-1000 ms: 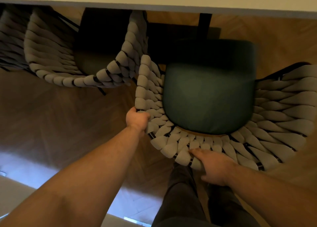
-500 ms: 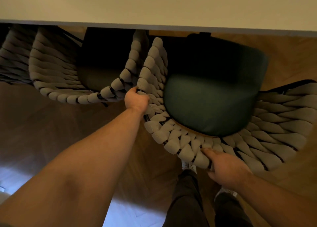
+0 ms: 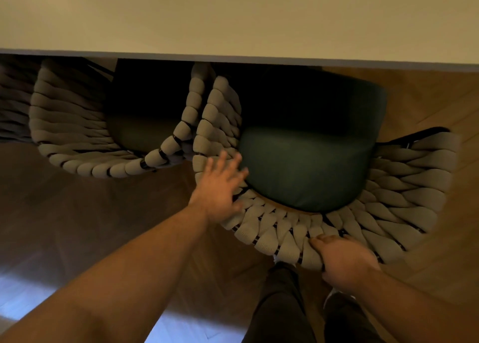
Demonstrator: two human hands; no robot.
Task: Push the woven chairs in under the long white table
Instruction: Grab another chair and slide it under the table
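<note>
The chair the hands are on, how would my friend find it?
Start at the long white table and look below its edge. Two woven chairs sit side by side; it is the right-hand chair, with its dark green cushion mostly showing. Only it has a right hand gripping its back.

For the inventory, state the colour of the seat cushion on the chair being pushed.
Dark green seat cushion, seen in the head view.

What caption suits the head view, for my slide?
Right hand grips woven chair; left hand open above it, beside white table.
</note>
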